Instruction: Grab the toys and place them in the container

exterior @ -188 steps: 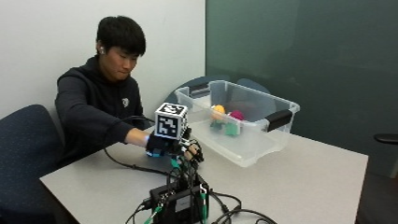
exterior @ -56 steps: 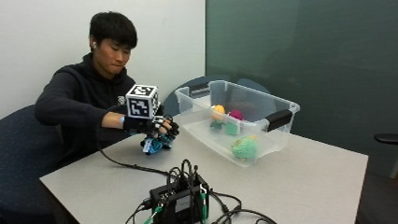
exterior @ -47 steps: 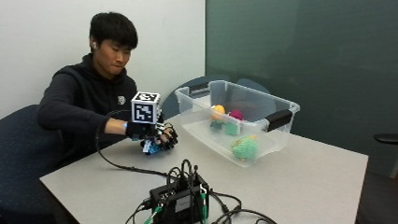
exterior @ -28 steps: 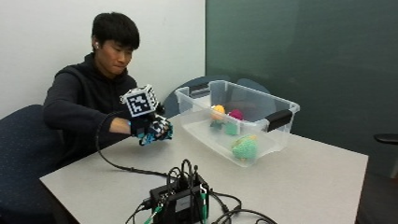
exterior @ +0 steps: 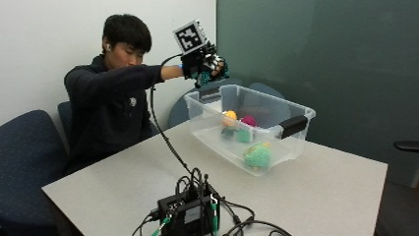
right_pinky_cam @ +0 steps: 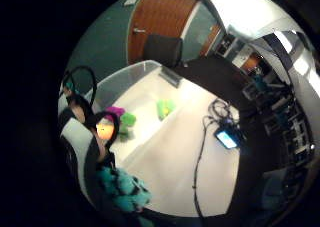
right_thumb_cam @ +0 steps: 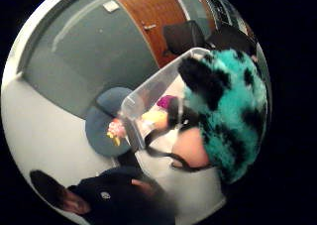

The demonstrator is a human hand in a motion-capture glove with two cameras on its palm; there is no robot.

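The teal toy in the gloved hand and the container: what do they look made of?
Teal toy: seemingly plush, shaggy teal pile with black patches, held in the right hand. Container: likely clear plastic, since the toys inside show through its glossy walls.

Probably an office meeting room: grey table [exterior: 314, 182], blue upholstered chairs [exterior: 26, 162] (teal wall, wooden door [right_pinky_cam: 157, 17]).

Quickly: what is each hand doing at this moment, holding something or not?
Gloved right hand: raised above the container, fingers curled round a teal and black fuzzy toy.
Bare left hand: not visible, cannot be told.
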